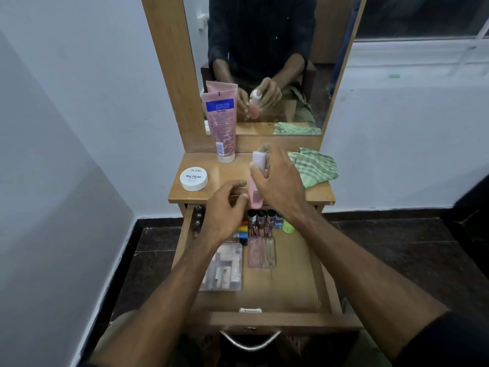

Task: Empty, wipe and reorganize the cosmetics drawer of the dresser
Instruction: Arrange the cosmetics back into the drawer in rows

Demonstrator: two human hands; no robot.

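Above the open wooden drawer (288,282), from the head view, your right hand (280,181) grips a tall pink bottle with a white cap (254,192), while your left hand (225,207), fingers loosely curled, touches its lower side. Set it upright on the wooden table (232,176) between the white round nail-polish jar (194,178) and the green striped cloth (313,165), well back from the edge.
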